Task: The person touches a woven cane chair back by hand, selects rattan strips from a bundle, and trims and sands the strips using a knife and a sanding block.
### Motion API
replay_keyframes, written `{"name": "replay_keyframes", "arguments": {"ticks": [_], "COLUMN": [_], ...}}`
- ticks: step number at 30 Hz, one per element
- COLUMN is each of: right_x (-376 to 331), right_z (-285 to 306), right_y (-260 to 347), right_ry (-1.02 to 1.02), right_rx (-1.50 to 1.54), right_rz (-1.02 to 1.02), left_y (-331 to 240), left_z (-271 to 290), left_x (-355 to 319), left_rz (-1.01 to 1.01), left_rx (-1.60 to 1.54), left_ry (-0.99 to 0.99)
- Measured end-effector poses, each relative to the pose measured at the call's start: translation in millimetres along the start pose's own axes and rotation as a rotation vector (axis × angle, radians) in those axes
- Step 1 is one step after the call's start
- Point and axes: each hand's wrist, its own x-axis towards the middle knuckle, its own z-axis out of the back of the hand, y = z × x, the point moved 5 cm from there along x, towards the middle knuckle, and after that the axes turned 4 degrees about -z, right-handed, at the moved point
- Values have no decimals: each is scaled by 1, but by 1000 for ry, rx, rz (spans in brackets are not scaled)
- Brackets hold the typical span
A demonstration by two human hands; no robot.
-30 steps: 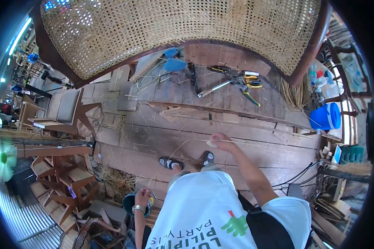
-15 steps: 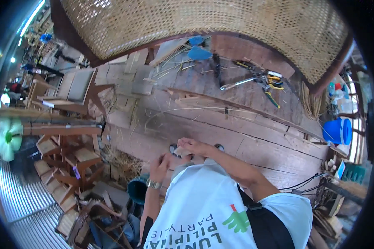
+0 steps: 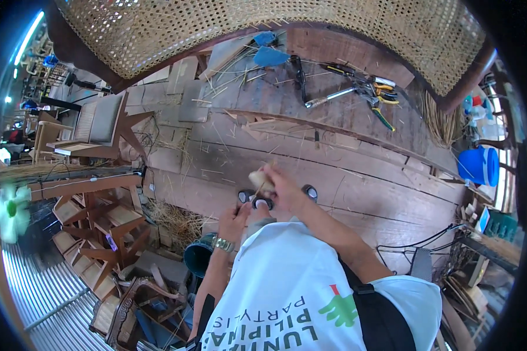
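Observation:
My right hand (image 3: 283, 188), a little ahead of my waist, is closed around a pale tan, soft-looking pad (image 3: 260, 182), blurred by motion; whether it is cloth or something else I cannot tell. My left hand (image 3: 233, 223), with a metal watch on its wrist, sits lower and nearer my body. Its fingers are pinched, and a thin cane strip (image 3: 254, 196) seems to run from them up to the pad. Beyond a low wooden platform (image 3: 334, 126), a woven cane panel (image 3: 263, 11) in a dark curved wooden frame fills the far side.
On the platform lie pliers (image 3: 383, 117), a hammer-like metal tool (image 3: 331, 98), blue scraps (image 3: 270, 57) and loose cane strips. A blue bucket (image 3: 478, 166) stands at right. Chair frames (image 3: 102, 228), a dark green bin (image 3: 198, 257) and a spinning fan (image 3: 12, 207) are at left.
My right hand has moved forward with the pad, away from my left hand. The long cane strip that arched across the floor no longer shows there.

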Motion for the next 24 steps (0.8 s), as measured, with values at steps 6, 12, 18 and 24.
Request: {"name": "replay_keyframes", "arguments": {"ticks": [6,12,18,24], "right_x": [-24,-52,-37,-41], "right_z": [134,167,108,84], "right_y": [161,159,68,31], "right_ry": [-305,-471,-561,-514], "right_rx": [220,-7,-188,-221], "right_rz": [107,153,79,49], "left_y": [216,300,145,-53], "left_z": [121,192,18,-99], "left_x": [-106,-167,23,57], "left_rz": [255,742,77,67], "left_rx": [675,986,413,-37], "left_ry": [-89,16,37,373]}}
